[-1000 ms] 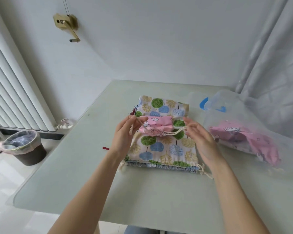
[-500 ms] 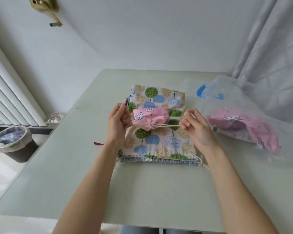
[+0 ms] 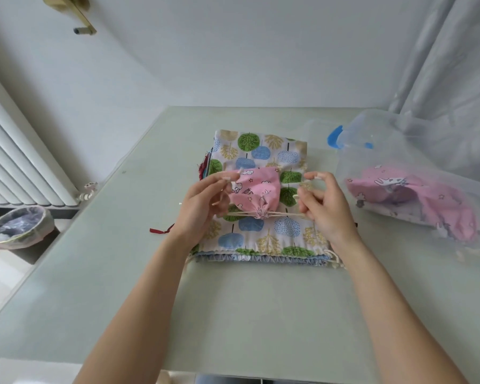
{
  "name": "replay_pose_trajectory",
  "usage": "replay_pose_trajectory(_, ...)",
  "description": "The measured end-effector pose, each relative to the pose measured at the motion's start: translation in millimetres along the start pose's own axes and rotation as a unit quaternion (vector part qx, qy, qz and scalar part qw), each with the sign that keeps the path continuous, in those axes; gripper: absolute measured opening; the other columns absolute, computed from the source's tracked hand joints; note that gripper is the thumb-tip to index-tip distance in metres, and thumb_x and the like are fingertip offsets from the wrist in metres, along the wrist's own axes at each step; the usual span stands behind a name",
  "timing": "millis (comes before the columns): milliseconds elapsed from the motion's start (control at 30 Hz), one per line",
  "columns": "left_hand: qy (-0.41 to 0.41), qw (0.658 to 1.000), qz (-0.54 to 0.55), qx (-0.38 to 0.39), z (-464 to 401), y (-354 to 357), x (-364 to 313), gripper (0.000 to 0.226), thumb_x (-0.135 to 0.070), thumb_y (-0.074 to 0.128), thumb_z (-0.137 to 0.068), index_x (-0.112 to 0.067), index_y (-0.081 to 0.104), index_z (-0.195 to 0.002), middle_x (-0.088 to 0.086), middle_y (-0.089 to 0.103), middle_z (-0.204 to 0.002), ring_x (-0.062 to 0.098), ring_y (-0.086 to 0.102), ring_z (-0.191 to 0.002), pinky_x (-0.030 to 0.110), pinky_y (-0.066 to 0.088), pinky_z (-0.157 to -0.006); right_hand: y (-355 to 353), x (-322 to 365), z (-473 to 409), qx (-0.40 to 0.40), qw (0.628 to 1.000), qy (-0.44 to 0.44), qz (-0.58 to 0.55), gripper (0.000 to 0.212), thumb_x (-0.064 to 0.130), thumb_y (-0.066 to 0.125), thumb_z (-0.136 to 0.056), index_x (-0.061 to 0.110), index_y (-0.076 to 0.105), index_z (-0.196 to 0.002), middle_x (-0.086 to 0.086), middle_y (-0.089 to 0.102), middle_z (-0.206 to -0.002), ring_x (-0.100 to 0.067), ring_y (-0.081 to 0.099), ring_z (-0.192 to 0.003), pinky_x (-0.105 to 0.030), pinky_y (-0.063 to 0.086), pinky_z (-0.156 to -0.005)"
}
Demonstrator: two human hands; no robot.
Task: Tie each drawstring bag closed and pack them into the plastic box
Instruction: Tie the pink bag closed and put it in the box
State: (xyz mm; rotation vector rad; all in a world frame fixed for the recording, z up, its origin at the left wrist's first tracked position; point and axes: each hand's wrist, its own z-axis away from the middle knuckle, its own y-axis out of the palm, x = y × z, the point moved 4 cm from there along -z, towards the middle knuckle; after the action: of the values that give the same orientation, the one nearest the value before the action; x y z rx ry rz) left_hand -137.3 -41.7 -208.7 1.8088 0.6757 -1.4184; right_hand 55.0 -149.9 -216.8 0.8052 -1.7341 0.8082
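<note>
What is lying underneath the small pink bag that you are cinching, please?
A tree-print bag tops a flat stack; blue gathered fabric and a dark red edge show beneath. How many bags the stack holds is hidden.

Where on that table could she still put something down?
Bare table lies near her, in front of the tree-print bag stack, and at left toward the radiator. The right side is crowded by the plastic box with pink bags.

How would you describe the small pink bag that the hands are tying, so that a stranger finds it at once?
On the pale green table, a stack of tree-print bags lies in the middle. Above it, between the left hand and right hand, is the small pink bag. Unlike the pink bags in the plastic box, its cinched neck has cords pulled sideways.
</note>
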Motion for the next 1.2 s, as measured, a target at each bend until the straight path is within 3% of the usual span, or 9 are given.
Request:
replay_pose_trajectory(167,0.015,0.998,-0.036,-0.049,0.3,-6.5,-0.6,0.034,0.004,0.036,-0.094,-0.012,0.065,-0.089,-0.009,0.036,-0.057,0.005,0.025,-0.049,0.023,0.019,-0.05,1.3,4.6,2.0,0.01,0.999,-0.023,0.021,0.019,0.01,0.053,-0.094,0.027,0.048,-0.102,0.007,0.055,-0.052,-0.005,0.048,-0.053,-0.021,0.041,-0.057)
replay_pose_trajectory(367,0.043,0.994,-0.103,0.018,11.8,21.7,-5.6,0.03,-0.005,0.049,-0.094,-0.023,0.066,-0.111,-0.009,0.066,-0.083,0.006,0.052,-0.06,0.015,0.035,-0.04,7.8,15.7,6.8,0.025,0.999,-0.021,0.025,0.005,0.018,0.056,-0.092,0.022,0.056,-0.089,0.004,0.056,-0.058,-0.006,0.041,-0.047,-0.017,0.035,-0.048)
replay_pose_trajectory(567,0.108,0.99,-0.094,0.013,13.5,35.0,-13.4,0.018,-0.011,0.063,-0.086,-0.014,0.069,-0.103,-0.001,0.072,-0.092,0.016,0.067,-0.086,0.028,0.054,-0.075,29.4,40.6,17.2,0.094,0.995,-0.032,-0.012,0.009,0.018,0.063,-0.085,0.019,0.064,-0.093,0.012,0.065,-0.074,0.001,0.053,-0.056,-0.017,0.043,-0.05)
replay_pose_trajectory(667,0.132,0.985,-0.107,-0.038,12.8,29.6,-19.5,0.017,-0.006,0.068,-0.082,-0.016,0.068,-0.096,-0.006,0.073,-0.084,0.007,0.069,-0.083,0.015,0.05,-0.07,35.6,37.5,20.7,0.105,0.994,-0.019,-0.009,0.017,0.018,0.067,-0.082,0.018,0.067,-0.099,0.005,0.068,-0.089,0.001,0.056,-0.062,-0.017,0.045,-0.054)
replay_pose_trajectory(767,0.143,0.984,-0.1,-0.041,15.8,29.7,-21.3,0.017,-0.006,0.07,-0.079,-0.015,0.068,-0.093,-0.007,0.073,-0.08,0.007,0.069,-0.081,0.016,0.051,-0.073,39.4,34.1,20.1,0.093,0.995,-0.015,0.019,0.015,0.022,0.072,-0.078,0.021,0.068,-0.091,0.008,0.069,-0.085,0.0,0.061,-0.07,-0.011,0.045,-0.06)
replay_pose_trajectory(933,0.153,0.983,-0.105,0.009,21.1,40.5,-24.5,0.02,-0.006,0.068,-0.078,-0.014,0.067,-0.097,-0.009,0.074,-0.085,0.007,0.07,-0.085,0.017,0.052,-0.075,50.3,34.1,24.5,0.13,0.989,-0.031,0.056,0.007,0.024,0.072,-0.079,0.019,0.068,-0.081,-0.003,0.065,-0.071,-0.017,0.059,-0.067,-0.033,0.05,-0.071)
replay_pose_trajectory(1033,0.162,0.978,-0.134,0.011,21.2,42.5,-22.3,0.03,-0.01,0.062,-0.087,-0.016,0.06,-0.116,-0.005,0.068,-0.112,0.007,0.062,-0.108,0.02,0.049,-0.088,49.7,35.9,25.1,0.131,0.988,-0.046,0.073,0.009,0.023,0.064,-0.088,0.015,0.066,-0.084,-0.01,0.066,-0.077,-0.028,0.059,-0.073,-0.039,0.048,-0.069)
replay_pose_trajectory(1100,0.132,0.979,-0.156,0.019,19.0,39.8,-17.3,0.032,-0.015,0.054,-0.094,-0.016,0.053,-0.126,-0.002,0.064,-0.121,0.006,0.058,-0.115,0.019,0.046,-0.093,44.3,37.3,23.7,0.122,0.99,-0.046,0.056,0.013,0.018,0.058,-0.091,0.019,0.06,-0.078,0.005,0.058,-0.064,-0.013,0.051,-0.059,-0.031,0.041,-0.056)
replay_pose_trajectory(1200,0.057,0.976,-0.203,0.062,16.9,37.8,-6.7,0.027,-0.026,0.054,-0.092,-0.018,0.063,-0.117,-0.002,0.072,-0.103,0.014,0.067,-0.097,0.026,0.051,-0.087,36.5,35.8,22.4,0.109,0.994,-0.019,0.005,0.016,0.015,0.057,-0.092,0.022,0.057,-0.077,0.014,0.049,-0.058,-0.001,0.042,-0.051,-0.016,0.034,-0.051)
